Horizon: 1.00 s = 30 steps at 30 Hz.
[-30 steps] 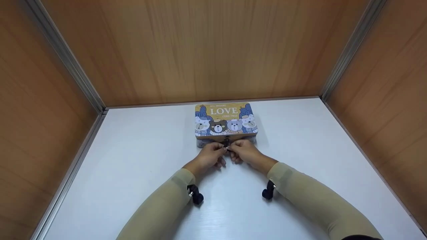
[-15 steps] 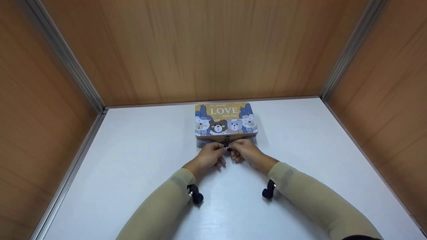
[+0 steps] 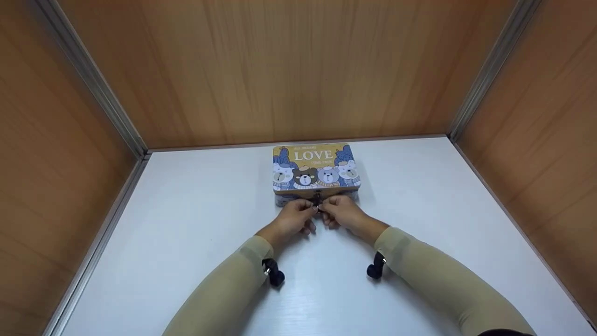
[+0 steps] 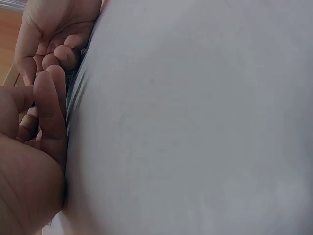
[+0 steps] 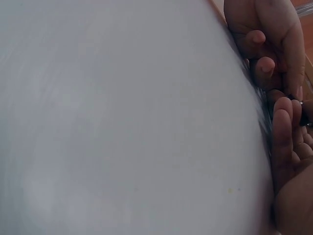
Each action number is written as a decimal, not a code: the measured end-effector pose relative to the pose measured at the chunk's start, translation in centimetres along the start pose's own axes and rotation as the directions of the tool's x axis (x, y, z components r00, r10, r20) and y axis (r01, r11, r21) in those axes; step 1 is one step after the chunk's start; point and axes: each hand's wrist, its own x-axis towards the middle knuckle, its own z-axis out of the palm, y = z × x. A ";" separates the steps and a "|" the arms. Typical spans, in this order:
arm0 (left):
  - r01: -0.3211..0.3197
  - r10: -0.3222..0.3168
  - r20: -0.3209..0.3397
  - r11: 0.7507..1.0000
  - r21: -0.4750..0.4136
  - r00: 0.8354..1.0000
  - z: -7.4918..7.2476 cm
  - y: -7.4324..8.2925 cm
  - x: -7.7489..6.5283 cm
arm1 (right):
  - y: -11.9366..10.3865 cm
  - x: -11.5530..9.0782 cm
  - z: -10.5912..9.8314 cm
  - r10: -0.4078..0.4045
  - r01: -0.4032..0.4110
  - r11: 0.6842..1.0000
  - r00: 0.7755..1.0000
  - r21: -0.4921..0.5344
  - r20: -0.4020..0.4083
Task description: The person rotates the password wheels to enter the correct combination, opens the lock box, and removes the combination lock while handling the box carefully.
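A closed tin box [image 3: 316, 165] with a yellow lid, cartoon bears and the word LOVE lies flat at the table's back. On its front hangs a dark metal clasp [image 3: 318, 196], with a small dark lock-like piece below it. From the left, my left hand [image 3: 294, 217] pinches that piece between thumb and forefinger. My right hand [image 3: 347, 214] pinches at the same spot from the right; what exactly lies between its fingertips is too small to tell. Both wrist views show the left hand [image 4: 29, 147] and right hand [image 5: 298, 156] almost meeting, their other fingers curled loosely.
The white tabletop [image 3: 210, 210] spreads out around the box. Wooden panels [image 3: 298, 70] in grey metal frames enclose it at the back and both sides. A small black device [image 3: 276, 275] sits on the left sleeve, another black device [image 3: 374, 268] on the right.
The right hand's fingertips shift slightly at the lock-like piece, turning outward and then back. The left hand and the tin box stay in place.
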 end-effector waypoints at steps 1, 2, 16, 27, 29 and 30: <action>-0.001 0.001 0.002 1.000 -0.003 1.000 0.0 0.0 0.0 | 0.0 -0.1 0.0 -0.002 0.002 1.000 1.000 -0.002 0.003; -0.001 0.001 0.003 1.000 -0.004 1.000 0.0 0.0 0.0 | 0.0 -0.1 0.0 -0.005 0.005 1.000 1.000 -0.005 0.005; -0.004 0.004 -0.006 1.000 0.002 1.000 0.0 0.1 0.0 | 0.0 -0.1 0.0 0.014 -0.014 0.998 1.000 0.059 0.003; -0.014 0.015 -0.012 1.000 0.015 1.000 0.0 0.0 0.0 | -0.3 -0.2 -0.1 0.046 -0.043 0.992 0.999 0.122 -0.017; -0.014 0.014 -0.010 1.000 0.019 1.000 0.0 0.1 0.0 | -0.3 -0.2 -0.1 0.044 -0.042 0.993 0.999 0.114 -0.015; -0.017 0.017 -0.011 1.000 0.022 1.000 0.0 0.0 0.0 | -0.2 -0.2 -0.1 0.043 -0.041 0.993 0.999 0.107 -0.014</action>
